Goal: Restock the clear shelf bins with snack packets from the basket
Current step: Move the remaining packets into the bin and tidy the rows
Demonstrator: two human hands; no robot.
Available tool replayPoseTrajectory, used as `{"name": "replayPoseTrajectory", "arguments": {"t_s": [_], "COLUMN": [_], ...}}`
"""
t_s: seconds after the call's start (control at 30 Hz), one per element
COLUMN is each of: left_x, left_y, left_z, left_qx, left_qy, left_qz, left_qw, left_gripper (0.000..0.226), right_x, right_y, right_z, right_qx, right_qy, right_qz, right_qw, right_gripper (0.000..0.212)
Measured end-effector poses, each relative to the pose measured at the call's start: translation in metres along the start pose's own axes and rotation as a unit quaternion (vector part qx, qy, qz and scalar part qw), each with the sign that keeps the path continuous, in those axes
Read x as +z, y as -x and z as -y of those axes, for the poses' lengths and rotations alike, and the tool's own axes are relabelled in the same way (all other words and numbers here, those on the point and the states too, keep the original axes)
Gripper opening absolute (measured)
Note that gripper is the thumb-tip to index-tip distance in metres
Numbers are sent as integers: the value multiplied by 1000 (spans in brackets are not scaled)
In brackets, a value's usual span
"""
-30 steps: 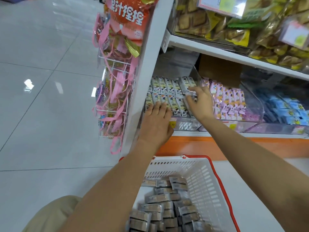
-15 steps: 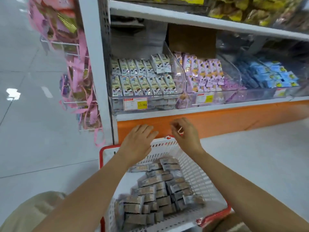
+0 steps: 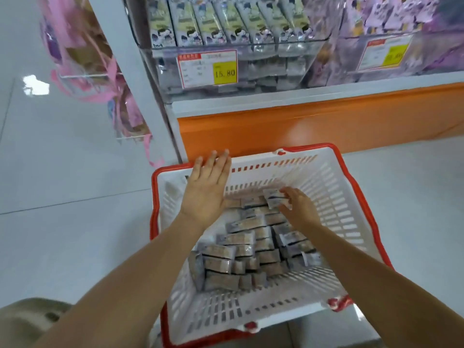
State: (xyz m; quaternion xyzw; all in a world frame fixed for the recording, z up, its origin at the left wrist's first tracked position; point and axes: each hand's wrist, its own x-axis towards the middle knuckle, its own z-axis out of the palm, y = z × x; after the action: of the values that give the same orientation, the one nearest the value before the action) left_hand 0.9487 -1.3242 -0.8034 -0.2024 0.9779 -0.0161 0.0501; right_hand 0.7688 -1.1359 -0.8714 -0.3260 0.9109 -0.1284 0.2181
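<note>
The snack packets [image 3: 247,249] heaped in the basket [image 3: 356,194] look light, crinkly and slick, probably best pinched across a short sealed end; they are small silver-grey pillows with tan middles. The right hand [image 3: 300,209] has its grip pinched on one packet [image 3: 275,197], while the left hand [image 3: 207,189] holds its grip flat and spread above the far rim.

Smooth white slotted plastic on the basket [image 3: 334,197], with a glossy red plastic rim; inside, snack packets [image 3: 241,238] in shiny, crinkled film. Up top the shelf bin [image 3: 301,59] is clear, glossy plastic with a paper price label [image 3: 207,69] at its front. Polished tile on the floor [image 3: 62,172], bright with reflections, and the orange base panel [image 3: 301,121] is glossy too
</note>
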Motion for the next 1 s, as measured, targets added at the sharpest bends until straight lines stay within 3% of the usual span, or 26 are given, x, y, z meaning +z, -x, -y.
{"name": "replayPoseTrajectory", "arguments": {"t_s": [0.13, 0.33, 0.6, 0.8, 0.9, 1.0], "left_x": [17, 25, 24, 19, 14, 6], "left_y": [-4, -6, -6, -4, -4, -3], "left_z": [3, 0, -2, -4, -3, -4], "left_qx": [0, -7, -21, -29, -28, -24], "left_qy": [-6, -11, -14, -22, -21, -16], "left_qz": [-47, -72, -54, -26, -7, 10], "left_qw": [999, 997, 998, 999, 999, 1000], "left_gripper": [93, 97, 92, 95, 93, 88], "right_x": [34, 58, 58, 37, 17, -13], "right_y": [-22, -40, -35, -26, -18, -7], "right_z": [-14, -12, -8, -6, 0, 19], "right_qx": [1, 10, -27, -66, -105, -114], "right_qy": [66, 124, 249, 169, 71, -22], "right_qz": [61, 28, 62, 32, 9, 21], "right_qw": [996, 992, 966, 983, 992, 993], "right_gripper": [52, 60, 58, 41, 52, 48]}}
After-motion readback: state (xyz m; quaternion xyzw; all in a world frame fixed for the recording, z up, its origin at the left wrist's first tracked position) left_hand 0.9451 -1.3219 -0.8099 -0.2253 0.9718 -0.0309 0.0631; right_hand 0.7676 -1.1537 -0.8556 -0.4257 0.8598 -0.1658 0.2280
